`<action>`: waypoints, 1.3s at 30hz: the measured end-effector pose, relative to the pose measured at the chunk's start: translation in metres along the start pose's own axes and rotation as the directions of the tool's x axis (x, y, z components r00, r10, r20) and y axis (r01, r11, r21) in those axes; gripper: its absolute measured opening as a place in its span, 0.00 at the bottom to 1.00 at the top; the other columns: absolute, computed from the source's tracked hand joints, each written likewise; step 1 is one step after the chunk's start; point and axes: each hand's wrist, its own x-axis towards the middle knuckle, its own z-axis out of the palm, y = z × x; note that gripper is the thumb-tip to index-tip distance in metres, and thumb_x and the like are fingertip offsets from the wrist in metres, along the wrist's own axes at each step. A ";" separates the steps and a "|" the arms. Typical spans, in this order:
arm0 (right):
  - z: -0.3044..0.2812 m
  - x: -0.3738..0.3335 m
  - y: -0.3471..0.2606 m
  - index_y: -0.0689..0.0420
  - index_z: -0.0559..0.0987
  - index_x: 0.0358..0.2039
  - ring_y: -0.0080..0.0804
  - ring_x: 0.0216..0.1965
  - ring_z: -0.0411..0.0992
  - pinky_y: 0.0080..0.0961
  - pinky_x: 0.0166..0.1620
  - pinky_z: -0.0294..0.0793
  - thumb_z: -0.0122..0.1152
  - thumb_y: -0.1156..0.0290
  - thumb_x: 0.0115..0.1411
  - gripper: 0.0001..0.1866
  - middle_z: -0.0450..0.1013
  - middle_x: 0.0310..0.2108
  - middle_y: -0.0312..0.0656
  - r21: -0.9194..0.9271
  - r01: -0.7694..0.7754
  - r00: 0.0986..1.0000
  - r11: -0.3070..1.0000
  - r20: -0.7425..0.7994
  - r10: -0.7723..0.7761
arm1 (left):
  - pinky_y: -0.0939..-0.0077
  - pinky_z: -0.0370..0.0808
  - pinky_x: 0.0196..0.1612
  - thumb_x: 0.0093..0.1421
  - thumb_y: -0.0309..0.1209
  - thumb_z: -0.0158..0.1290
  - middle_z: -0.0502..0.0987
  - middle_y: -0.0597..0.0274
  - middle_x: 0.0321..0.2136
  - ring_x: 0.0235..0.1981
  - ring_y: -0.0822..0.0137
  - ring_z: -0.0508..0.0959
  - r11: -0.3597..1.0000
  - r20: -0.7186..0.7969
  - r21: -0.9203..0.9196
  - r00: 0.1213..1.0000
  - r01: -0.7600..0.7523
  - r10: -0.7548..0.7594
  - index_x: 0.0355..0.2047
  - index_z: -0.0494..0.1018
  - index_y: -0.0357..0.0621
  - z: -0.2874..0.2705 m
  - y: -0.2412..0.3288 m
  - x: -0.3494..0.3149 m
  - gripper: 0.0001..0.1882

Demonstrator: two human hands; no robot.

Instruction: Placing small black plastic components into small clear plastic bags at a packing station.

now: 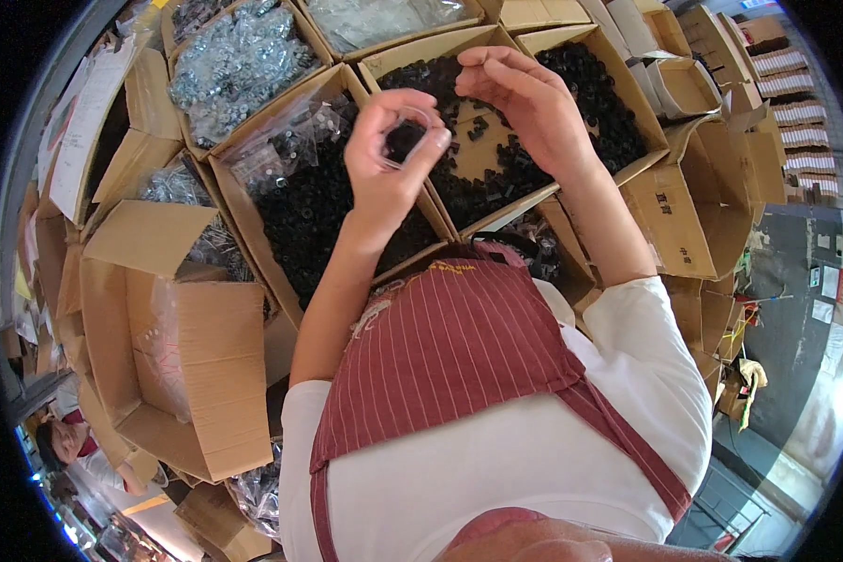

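My left hand (384,173) is closed round the rim of a small clear plastic bag (387,161), its mouth held wide between thumb and fingers. Dark shapes show through that mouth; whether they lie in the bag or below it, I cannot tell. To its right, my right hand (543,117) hangs over a cardboard box (482,148) of small black plastic pieces (496,183). Its fingers are curled together, and what they hold is hidden. Below my left hand, another box (253,220) holds black pieces (300,220) and clear bags (290,140).
A box at the back left holds bagged metal parts (239,70); beside it is one with clear bags (384,21). Black pieces fill a box (595,94) at the right. Open cartons (220,375) (693,211) stand on both sides. Another person (80,445) is at the lower left.
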 end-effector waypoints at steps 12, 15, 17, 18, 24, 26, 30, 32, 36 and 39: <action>0.019 -0.016 -0.010 0.55 0.81 0.37 0.50 0.60 0.64 0.44 0.60 0.65 0.62 0.82 0.47 0.15 0.67 0.60 0.48 -0.676 0.665 0.745 0.319 0.565 -0.354 | 0.73 0.71 0.53 0.45 0.09 0.45 0.72 0.61 0.46 0.51 0.66 0.74 0.808 0.330 -0.300 0.850 0.507 -0.411 0.58 0.64 0.40 0.005 0.009 -0.004 0.36; 0.014 -0.017 -0.012 0.56 0.78 0.26 0.50 0.59 0.66 0.45 0.60 0.65 0.66 0.78 0.48 0.06 0.73 0.54 0.45 -0.693 0.654 0.754 0.303 0.563 -0.338 | 0.70 0.69 0.58 0.47 0.10 0.44 0.72 0.59 0.51 0.55 0.65 0.72 0.850 0.423 -0.219 0.832 0.479 -0.359 0.61 0.63 0.39 -0.001 0.002 -0.002 0.37; 0.011 -0.017 -0.015 0.57 0.78 0.27 0.49 0.57 0.68 0.42 0.57 0.68 0.66 0.78 0.49 0.06 0.73 0.54 0.45 -0.697 0.666 0.741 0.267 0.577 -0.343 | 0.70 0.70 0.57 0.49 0.12 0.46 0.73 0.60 0.50 0.54 0.66 0.73 0.862 0.397 -0.200 0.843 0.465 -0.363 0.61 0.64 0.39 0.000 0.003 -0.003 0.35; 0.010 -0.018 -0.016 0.57 0.78 0.29 0.47 0.56 0.69 0.40 0.55 0.71 0.66 0.79 0.50 0.06 0.73 0.54 0.44 -0.705 0.671 0.733 0.228 0.585 -0.346 | 0.71 0.71 0.56 0.52 0.13 0.48 0.75 0.60 0.49 0.53 0.66 0.75 0.871 0.377 -0.183 0.851 0.455 -0.365 0.61 0.65 0.39 0.002 0.005 -0.002 0.33; 0.001 -0.022 -0.012 0.61 0.78 0.34 0.37 0.37 0.78 0.29 0.38 0.77 0.65 0.78 0.55 0.06 0.77 0.38 0.43 -0.795 0.382 0.916 0.472 0.256 -0.310 | 0.76 0.75 0.47 0.64 0.27 0.57 0.81 0.61 0.42 0.41 0.71 0.79 0.960 0.087 0.274 0.992 0.061 -0.088 0.48 0.78 0.36 0.000 -0.012 -0.002 0.13; 0.002 -0.025 -0.010 0.62 0.78 0.35 0.36 0.33 0.78 0.29 0.37 0.77 0.65 0.77 0.56 0.06 0.76 0.32 0.43 -0.808 0.369 0.918 0.458 0.239 -0.317 | 0.78 0.76 0.43 0.64 0.26 0.56 0.82 0.63 0.37 0.38 0.74 0.79 0.952 0.058 0.283 0.989 0.117 -0.139 0.42 0.81 0.36 0.001 -0.006 -0.002 0.09; 0.007 -0.028 -0.008 0.62 0.78 0.35 0.35 0.33 0.78 0.29 0.36 0.77 0.65 0.77 0.56 0.07 0.76 0.31 0.44 -0.808 0.320 0.938 0.494 0.199 -0.283 | 0.82 0.74 0.39 0.65 0.24 0.55 0.81 0.63 0.35 0.35 0.78 0.77 0.973 -0.025 0.113 0.979 0.202 -0.200 0.42 0.79 0.36 0.002 -0.004 -0.005 0.08; 0.008 -0.029 -0.006 0.62 0.78 0.35 0.35 0.32 0.77 0.29 0.35 0.77 0.65 0.76 0.56 0.07 0.76 0.31 0.44 -0.814 0.289 0.948 0.504 0.170 -0.270 | 0.83 0.74 0.38 0.65 0.23 0.55 0.81 0.63 0.34 0.34 0.78 0.77 0.960 -0.055 0.011 0.959 0.279 -0.278 0.41 0.78 0.35 0.002 -0.003 -0.005 0.07; 0.013 -0.032 -0.004 0.62 0.77 0.37 0.36 0.32 0.77 0.30 0.36 0.77 0.65 0.75 0.57 0.09 0.76 0.32 0.45 -0.773 0.283 0.956 0.569 0.178 -0.234 | 0.83 0.73 0.36 0.65 0.21 0.54 0.80 0.64 0.34 0.33 0.78 0.76 0.959 -0.054 0.204 0.980 0.197 -0.189 0.38 0.76 0.35 0.001 -0.005 -0.006 0.03; 0.019 -0.028 0.006 0.62 0.75 0.38 0.37 0.33 0.77 0.31 0.37 0.77 0.65 0.75 0.58 0.09 0.75 0.33 0.45 -0.749 0.326 0.941 0.577 0.200 -0.272 | 0.82 0.73 0.37 0.64 0.20 0.53 0.79 0.64 0.32 0.32 0.77 0.76 0.928 -0.010 0.371 0.999 0.041 -0.039 0.37 0.75 0.35 0.001 -0.009 -0.008 0.02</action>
